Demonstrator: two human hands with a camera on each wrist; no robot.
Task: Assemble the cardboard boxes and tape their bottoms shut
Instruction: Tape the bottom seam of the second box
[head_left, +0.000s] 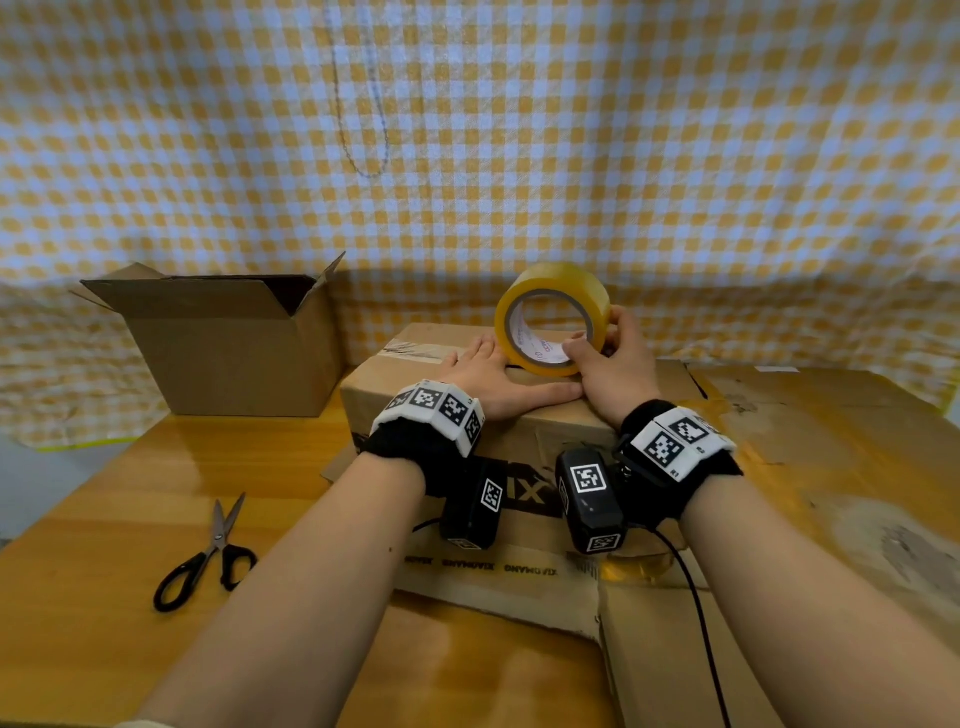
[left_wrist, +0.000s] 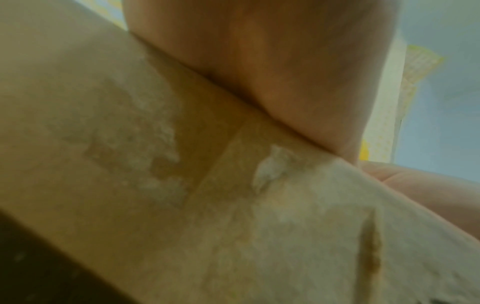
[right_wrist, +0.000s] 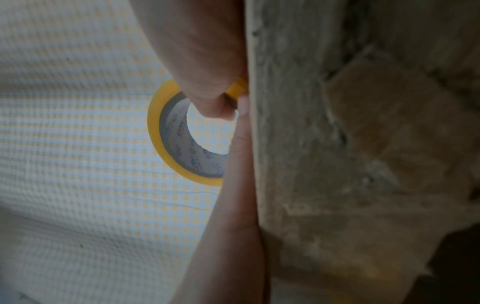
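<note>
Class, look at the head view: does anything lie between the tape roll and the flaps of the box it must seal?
Nothing visible does. The tape roll, gripped by the right hand, already stands on the box, and the left hand lies flat beside it, not under it.

Head view bright, edges warped; both wrist views dim, blurred.
</note>
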